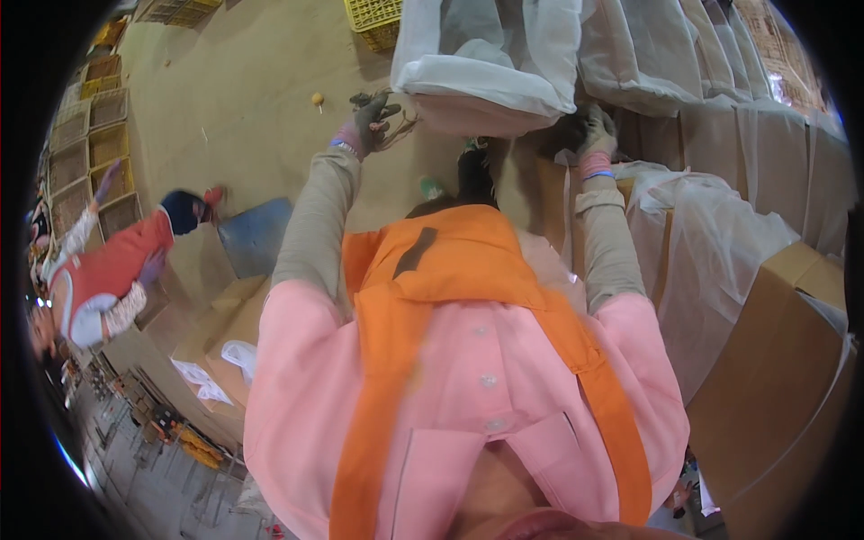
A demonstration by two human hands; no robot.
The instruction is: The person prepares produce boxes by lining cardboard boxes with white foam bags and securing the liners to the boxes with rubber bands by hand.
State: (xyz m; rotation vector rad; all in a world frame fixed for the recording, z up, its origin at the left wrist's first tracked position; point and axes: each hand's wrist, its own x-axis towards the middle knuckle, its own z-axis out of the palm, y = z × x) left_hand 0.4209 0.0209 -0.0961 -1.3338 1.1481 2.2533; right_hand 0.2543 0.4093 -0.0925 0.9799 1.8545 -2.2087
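My left hand (pixel 368 125), in a dark grey glove, is held out above the floor with thin brown stems at its fingers. Just right of it stands a carton lined with a white translucent plastic bag (pixel 486 74), its near side blurred. My right hand (pixel 597 135), in a dirty light glove, is at the lower right corner of that lined carton, beside more bagged cartons (pixel 641 61). Its fingertips are partly in shadow, so its grasp is unclear. An orange apron (pixel 452 256) covers my front.
A small round yellowish object (pixel 317 99) lies on the floor. Yellow plastic crates (pixel 375 20) stand ahead and along the left. A co-worker in a red apron (pixel 118 270) is at the left, near a blue panel (pixel 256 236) and an open cardboard box (pixel 229 317). More cardboard (pixel 776 378) rises at right.
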